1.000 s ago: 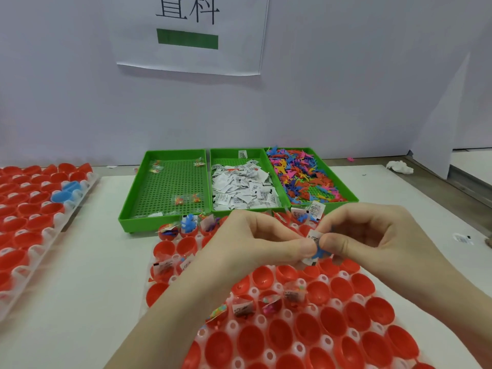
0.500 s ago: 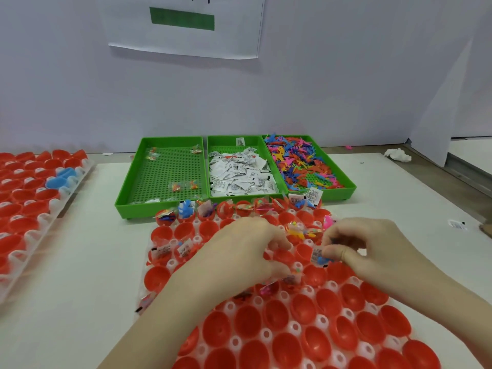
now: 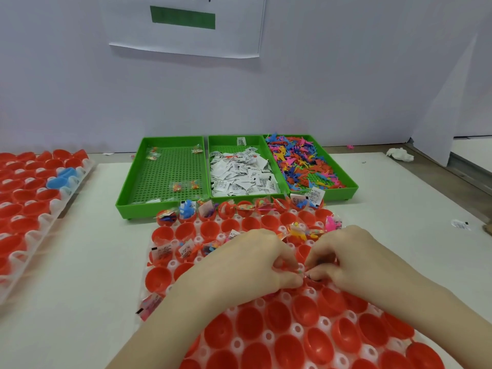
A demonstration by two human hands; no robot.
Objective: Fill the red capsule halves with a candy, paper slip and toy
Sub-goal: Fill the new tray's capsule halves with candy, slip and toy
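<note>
A white holder (image 3: 296,328) of red capsule halves (image 3: 250,324) lies in front of me. Halves in the far rows hold candy packets, paper slips and small toys; the near rows are bare. My left hand (image 3: 247,265) and my right hand (image 3: 343,258) meet fingertip to fingertip over one red half in the middle of the holder. Both pinch small items there; a bit of candy wrapper shows between them, the rest is hidden by the fingers.
Behind the holder stand three green trays: candy packets (image 3: 165,179), paper slips (image 3: 241,173), coloured toys (image 3: 300,162). A second holder of red halves (image 3: 24,206) with a blue piece (image 3: 62,177) lies at the left. A loose slip (image 3: 459,224) lies at the right.
Both hands came down from above the holder to a red half in its middle. The slip and blue toy once visible in my right fingers are now hidden at that half.
</note>
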